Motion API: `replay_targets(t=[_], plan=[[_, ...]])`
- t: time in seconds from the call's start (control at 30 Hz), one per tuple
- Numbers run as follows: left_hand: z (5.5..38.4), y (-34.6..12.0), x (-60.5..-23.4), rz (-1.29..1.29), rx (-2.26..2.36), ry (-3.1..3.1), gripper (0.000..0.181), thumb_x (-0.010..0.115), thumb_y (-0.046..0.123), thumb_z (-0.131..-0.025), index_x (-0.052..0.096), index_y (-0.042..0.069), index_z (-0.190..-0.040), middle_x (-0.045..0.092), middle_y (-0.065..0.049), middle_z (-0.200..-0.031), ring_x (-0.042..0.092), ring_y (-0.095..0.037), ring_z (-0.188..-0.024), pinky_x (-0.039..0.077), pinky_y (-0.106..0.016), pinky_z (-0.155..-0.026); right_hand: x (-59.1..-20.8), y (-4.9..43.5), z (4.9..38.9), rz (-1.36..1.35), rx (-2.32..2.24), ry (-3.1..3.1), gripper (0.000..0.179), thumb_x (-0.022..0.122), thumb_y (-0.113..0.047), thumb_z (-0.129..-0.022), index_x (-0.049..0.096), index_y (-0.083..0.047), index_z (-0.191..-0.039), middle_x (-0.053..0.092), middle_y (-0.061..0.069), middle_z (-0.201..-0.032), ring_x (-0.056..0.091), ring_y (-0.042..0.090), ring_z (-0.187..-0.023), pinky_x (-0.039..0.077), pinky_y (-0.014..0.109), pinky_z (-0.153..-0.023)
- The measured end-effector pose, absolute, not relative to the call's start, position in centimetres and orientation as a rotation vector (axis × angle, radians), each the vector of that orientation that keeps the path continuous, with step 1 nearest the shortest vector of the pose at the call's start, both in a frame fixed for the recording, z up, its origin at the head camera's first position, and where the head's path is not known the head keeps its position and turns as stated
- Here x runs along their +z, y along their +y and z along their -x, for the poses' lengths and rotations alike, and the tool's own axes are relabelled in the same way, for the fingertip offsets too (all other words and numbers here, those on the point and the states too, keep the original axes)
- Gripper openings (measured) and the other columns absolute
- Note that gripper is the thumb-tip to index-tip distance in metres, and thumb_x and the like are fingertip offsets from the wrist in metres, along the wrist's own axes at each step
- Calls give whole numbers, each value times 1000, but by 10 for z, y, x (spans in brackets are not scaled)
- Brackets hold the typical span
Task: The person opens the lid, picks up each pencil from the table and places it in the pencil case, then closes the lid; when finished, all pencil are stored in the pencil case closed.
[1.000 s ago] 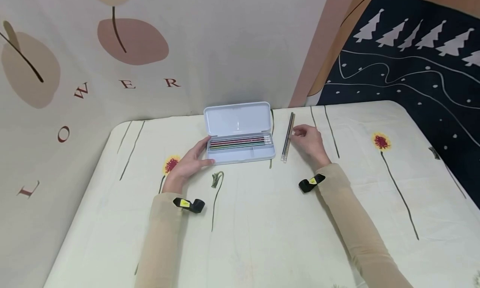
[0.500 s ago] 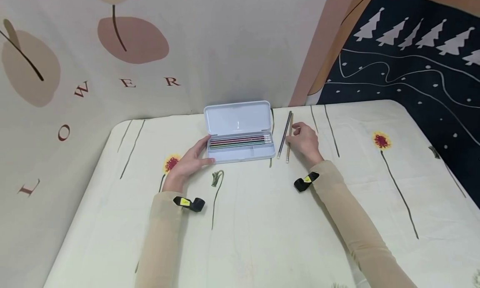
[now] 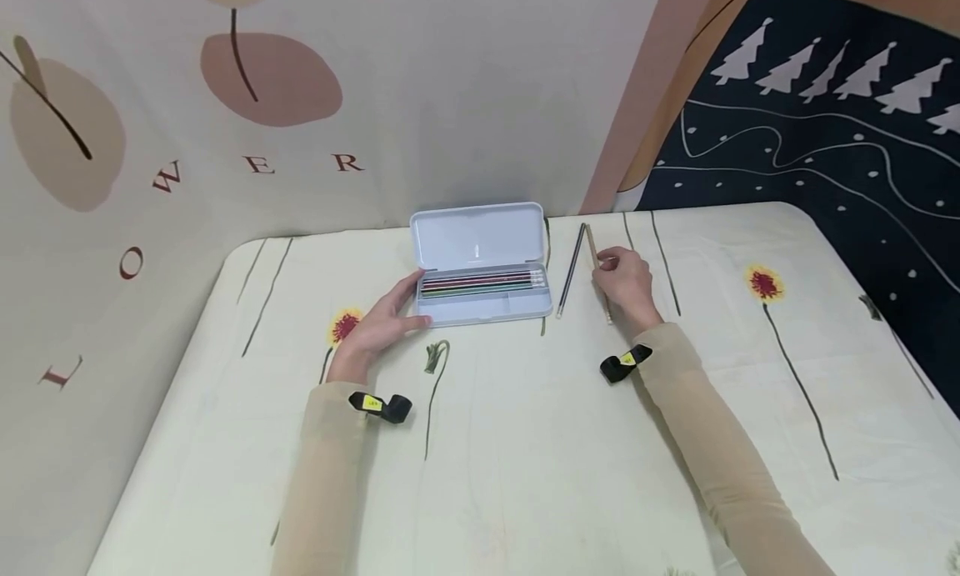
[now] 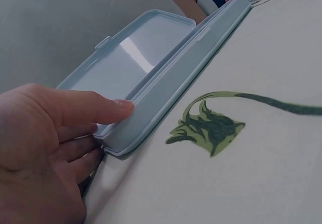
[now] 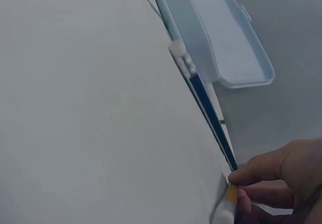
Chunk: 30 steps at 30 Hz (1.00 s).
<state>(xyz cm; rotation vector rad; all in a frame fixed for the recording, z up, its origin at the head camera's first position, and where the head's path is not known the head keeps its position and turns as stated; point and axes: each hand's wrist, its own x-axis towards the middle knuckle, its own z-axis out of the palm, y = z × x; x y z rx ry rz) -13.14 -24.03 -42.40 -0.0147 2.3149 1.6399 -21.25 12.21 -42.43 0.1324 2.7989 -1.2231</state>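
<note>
A light blue pencil case (image 3: 483,309) lies open, with several striped pencils (image 3: 480,284) in its back compartment. My left hand (image 3: 378,330) grips its left end, the thumb on the front wall near the corner and the fingers around the side, as the left wrist view shows. Right of the case, my right hand (image 3: 626,282) pinches a tan pencil (image 3: 591,241) between thumb and fingers; its white-tipped end (image 5: 225,215) shows below the fingers in the right wrist view. Between case and hand lies a dark blue pencil (image 3: 572,269) with its pale eraser end towards me.
The case's raised lid (image 3: 477,236) stands close to the wall hanging (image 3: 480,126) at the back of the table. A white cloth (image 3: 510,443) printed with flowers covers the table. A dark fabric with trees (image 3: 810,142) hangs at the right.
My right hand has separated the tan pencil from the dark one, moving left and then back right with it. The tan pencil now slants away from the dark pencil. The left hand stays on the case.
</note>
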Motion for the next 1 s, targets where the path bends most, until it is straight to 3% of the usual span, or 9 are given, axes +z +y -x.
replay_targets(t=[0.27,0.57,0.77,1.0], plan=[[132,-240,-422,34,1635,2320,83,66,0,-85,22,14,-155,16,-7,-160,6,-16,-145,5,-37,-117,-423,133,213,-194,-1282,2806,32,54,-7,-87,66,1,-115,63,15,-99,57,27,-86,45,31,-67],[131,-240,-421,20,1662,2284,84,65,-1,-85,21,13,-155,15,-8,-160,6,-17,-145,5,-38,-117,-426,146,212,-222,-1447,2827,27,58,-8,-87,69,0,-110,65,16,-99,57,24,-89,40,28,-74],[131,-241,-422,17,1662,2287,84,66,-1,-85,21,12,-155,14,-9,-160,6,-18,-145,4,-39,-117,-424,151,213,-145,-1537,2821,25,62,-6,-87,69,2,-109,66,16,-97,56,18,-82,42,19,-70],[132,-241,-424,8,1665,2286,84,66,-1,-85,21,12,-155,14,-8,-160,5,-18,-145,5,-38,-117,-419,154,208,-48,-1511,2776,26,60,-6,-90,68,1,-114,64,17,-103,58,24,-90,43,19,-68]])
